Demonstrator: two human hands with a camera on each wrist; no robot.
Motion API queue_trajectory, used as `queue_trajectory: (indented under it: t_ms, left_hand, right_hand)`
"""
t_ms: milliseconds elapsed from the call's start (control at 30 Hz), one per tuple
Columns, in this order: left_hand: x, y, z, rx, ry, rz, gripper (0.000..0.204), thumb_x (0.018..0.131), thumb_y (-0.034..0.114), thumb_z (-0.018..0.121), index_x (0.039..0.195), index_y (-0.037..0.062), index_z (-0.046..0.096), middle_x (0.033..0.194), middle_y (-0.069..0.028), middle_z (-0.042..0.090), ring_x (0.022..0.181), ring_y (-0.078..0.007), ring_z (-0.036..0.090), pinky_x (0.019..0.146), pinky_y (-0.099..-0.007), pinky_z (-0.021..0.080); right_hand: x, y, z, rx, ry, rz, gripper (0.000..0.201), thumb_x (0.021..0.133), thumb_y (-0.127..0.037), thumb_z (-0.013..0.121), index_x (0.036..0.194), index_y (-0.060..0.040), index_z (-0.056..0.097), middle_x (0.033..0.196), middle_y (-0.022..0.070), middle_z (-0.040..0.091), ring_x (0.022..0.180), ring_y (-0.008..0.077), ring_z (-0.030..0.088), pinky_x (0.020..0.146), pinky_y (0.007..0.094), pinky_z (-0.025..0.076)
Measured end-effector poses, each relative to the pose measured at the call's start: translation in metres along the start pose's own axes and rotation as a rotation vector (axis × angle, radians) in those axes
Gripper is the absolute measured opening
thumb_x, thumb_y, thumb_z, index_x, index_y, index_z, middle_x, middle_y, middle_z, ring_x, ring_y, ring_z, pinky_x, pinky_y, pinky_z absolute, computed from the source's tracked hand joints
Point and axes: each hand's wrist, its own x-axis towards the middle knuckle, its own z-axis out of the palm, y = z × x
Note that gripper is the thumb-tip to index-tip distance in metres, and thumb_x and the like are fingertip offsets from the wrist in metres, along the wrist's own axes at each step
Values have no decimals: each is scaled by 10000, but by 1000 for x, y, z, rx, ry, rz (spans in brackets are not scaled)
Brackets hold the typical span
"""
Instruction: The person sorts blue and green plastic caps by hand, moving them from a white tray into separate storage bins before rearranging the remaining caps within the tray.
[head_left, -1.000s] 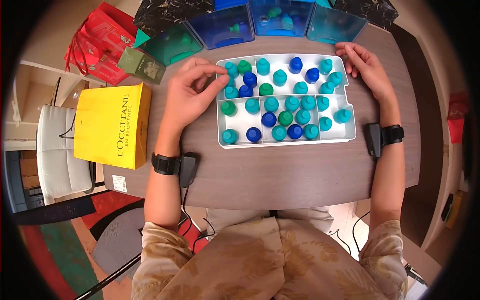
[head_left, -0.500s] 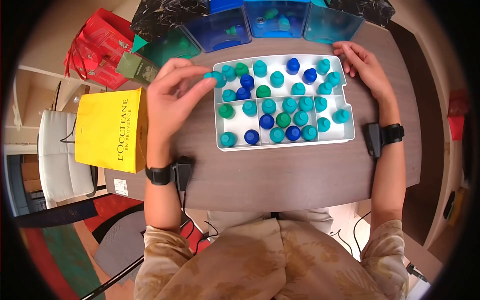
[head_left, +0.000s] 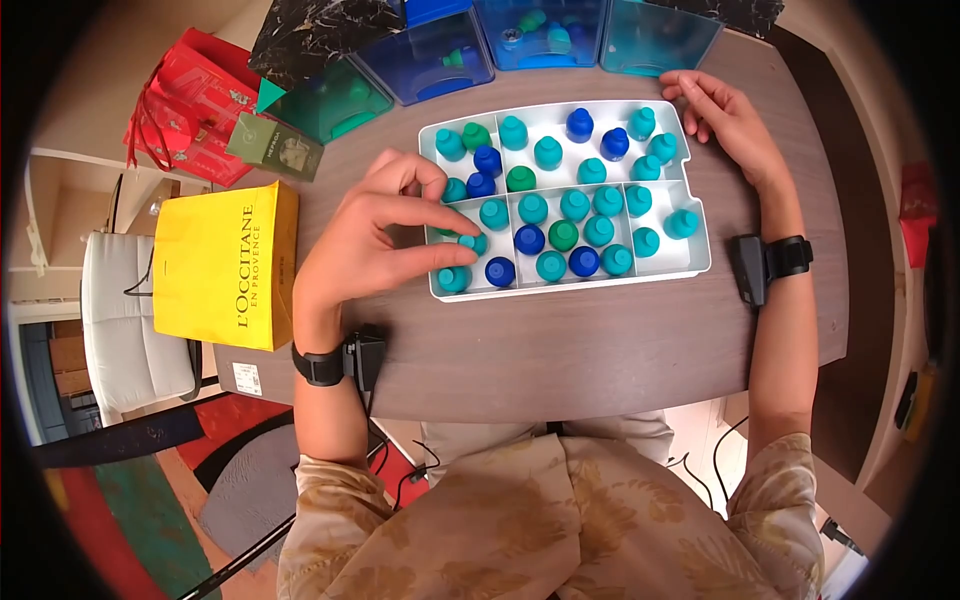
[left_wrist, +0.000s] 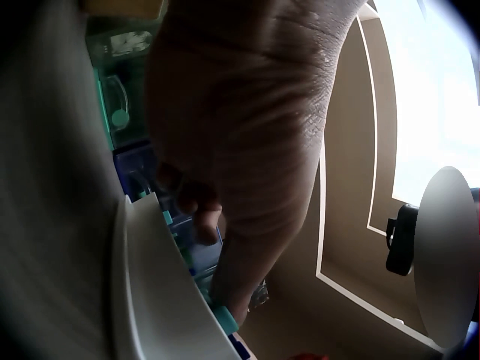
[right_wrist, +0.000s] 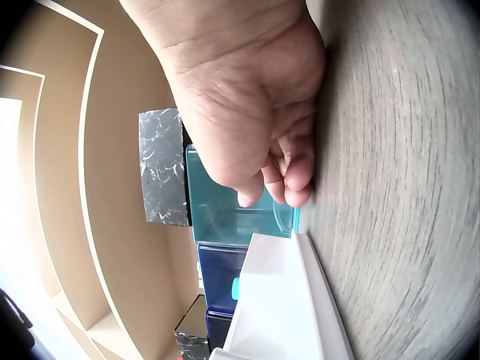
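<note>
A white divided tray (head_left: 600,283) holds several small bottles in teal, green and blue. My left hand (head_left: 375,235) reaches over its lower left compartment, pinching a teal bottle (head_left: 473,242) between thumb and index finger, beside a blue bottle (head_left: 500,271). A green bottle there is mostly hidden by the fingers. In the left wrist view, a teal bottle (left_wrist: 225,319) shows at the fingertips of my left hand (left_wrist: 232,142). My right hand (head_left: 728,125) rests on the table near the tray's upper right corner, fingers loosely bent, holding nothing; the right wrist view shows that hand (right_wrist: 247,112) beside the tray (right_wrist: 274,300).
Translucent bins, green (head_left: 345,105), blue (head_left: 435,65) and teal (head_left: 660,45), stand along the back, some with bottles inside. Left of the tray are a yellow bag (head_left: 225,265), a red bag (head_left: 195,110) and a green box (head_left: 275,148).
My left hand has lifted a teal bottle out of the upper left compartment, past the tray's left edge, and brought it to the lower left compartment. The right hand stays by the tray.
</note>
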Motion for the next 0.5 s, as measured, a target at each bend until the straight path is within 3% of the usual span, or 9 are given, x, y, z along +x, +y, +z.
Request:
queue_trajectory:
  t_ms: [333, 433, 500]
  left_hand:
    - [0, -3, 2, -19, -4, -12, 354, 675, 148, 970, 995, 64, 847, 974, -11, 538, 1003, -200, 508, 878, -335, 422]
    - [0, 1, -3, -57, 59, -21, 313, 737, 183, 944, 1033, 125, 860, 963, -15, 564, 988, -217, 522, 891, -341, 446]
    - [1, -5, -3, -37, 186, -6, 250, 809, 202, 890, 1044, 123, 858, 957, -17, 556, 976, -222, 516, 904, -352, 436]
  right_hand:
    - [-1, 1, 1, 17, -4, 8, 482, 1101, -437, 592, 1329, -27, 704, 1089, -13, 706, 754, 29, 525, 672, 194, 450]
    - [0, -1, 0, 17, -3, 7, 486, 1100, -437, 593, 1334, -26, 702, 1086, -13, 706, 754, 30, 526, 672, 195, 450]
    - [1, 1, -1, 18, -5, 10, 489, 1099, -439, 594, 1337, -26, 701, 1086, -12, 706, 754, 31, 527, 673, 196, 450]
